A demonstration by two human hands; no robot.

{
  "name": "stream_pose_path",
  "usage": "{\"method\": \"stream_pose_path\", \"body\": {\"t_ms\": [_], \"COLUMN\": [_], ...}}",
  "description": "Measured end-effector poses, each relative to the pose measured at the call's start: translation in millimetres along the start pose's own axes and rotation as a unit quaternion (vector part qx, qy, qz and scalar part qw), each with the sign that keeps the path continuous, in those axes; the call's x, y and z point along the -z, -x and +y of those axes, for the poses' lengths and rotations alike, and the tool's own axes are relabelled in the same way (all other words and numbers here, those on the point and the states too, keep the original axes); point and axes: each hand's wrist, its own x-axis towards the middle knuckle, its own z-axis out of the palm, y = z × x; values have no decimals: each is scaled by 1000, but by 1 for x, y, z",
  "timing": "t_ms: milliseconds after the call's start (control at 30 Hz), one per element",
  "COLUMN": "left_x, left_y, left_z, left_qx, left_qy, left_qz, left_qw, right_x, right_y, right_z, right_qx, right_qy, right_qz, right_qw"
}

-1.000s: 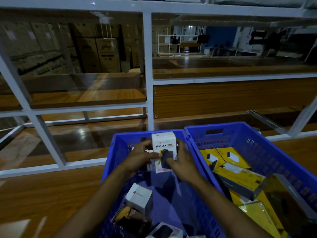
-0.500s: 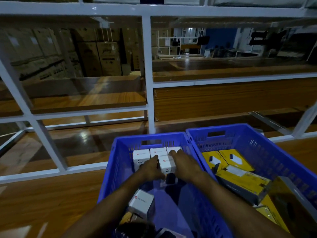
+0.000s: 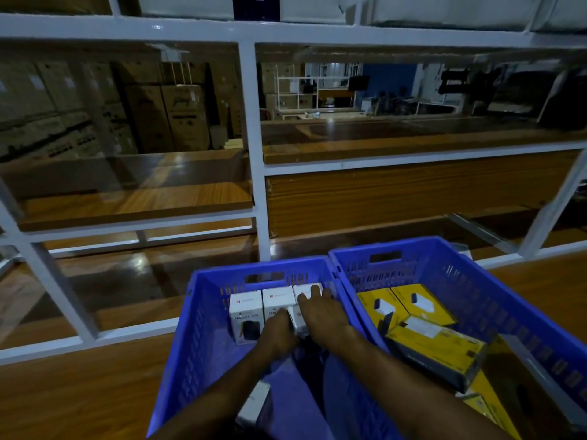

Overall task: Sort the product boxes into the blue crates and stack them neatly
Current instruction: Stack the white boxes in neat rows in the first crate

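Two blue crates stand side by side on a wooden surface. Against the far wall of the left crate stands a row of white product boxes. A second white box and a third stand beside it. In front of that row, both hands hold a further white box. My left hand grips its left side. My right hand lies over its right side, fingertips touching the back row. The right crate holds yellow boxes, one lying askew on top.
Another white box lies near the front of the left crate, partly under my left forearm. A white metal shelf frame with wooden boards rises right behind the crates. Cardboard cartons are stacked far behind.
The white box was held upright above the left crate a second ago. Both hands have lowered it and pushed it against the row at the crate's far wall.
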Motion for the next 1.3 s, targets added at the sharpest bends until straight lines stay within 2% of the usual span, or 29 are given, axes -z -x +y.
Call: {"method": "stream_pose_path", "body": {"t_ms": [400,533,800,900,1100,1167,1300], "left_x": [-16,-17,-26,-19,21,45,89], "left_y": [0,0,1,1,-1,0,18], "left_z": [-6,3,4,4,21,28,29], "left_qx": [46,40,58,55,77,67,40], "left_qy": [-13,4,12,9,11,9,-98], "left_qz": [11,36,74,48,-87,-62,-26], "left_qw": [999,999,995,997,993,996,994], "right_x": [-7,-8,-6,-6,0,3,10], "right_y": [-3,-2,-3,-3,6,12,24], "right_z": [-5,-6,-3,-3,-3,-4,-5], "right_qx": [-28,-37,-27,-25,-17,-24,-11], "right_qy": [22,8,-15,-20,-8,-16,-78], "right_qz": [-10,7,-21,-22,5,27,62], "right_qw": [999,999,999,999,1000,999,995]}}
